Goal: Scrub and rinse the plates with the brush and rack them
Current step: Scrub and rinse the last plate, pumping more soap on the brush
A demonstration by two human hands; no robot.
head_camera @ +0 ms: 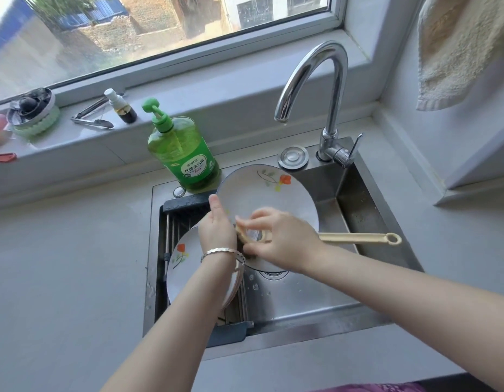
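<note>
A white plate with an orange flower (269,193) is held tilted over the steel sink (358,210). My left hand (217,224) grips its left rim, thumb on the face. My right hand (279,239) grips the head of a beige long-handled brush (358,238) and presses it on the plate's lower left; the handle sticks out to the right. A second flowered plate (183,264) stands in the dark rack (183,206) across the sink's left side, partly hidden behind my left forearm.
A chrome faucet (327,89) arches over the sink with no water running. A green dish soap bottle (183,154) stands behind the rack. Tongs (89,117), a small spray bottle (122,107) and a green scrubber (36,114) lie on the windowsill. A towel (457,49) hangs upper right.
</note>
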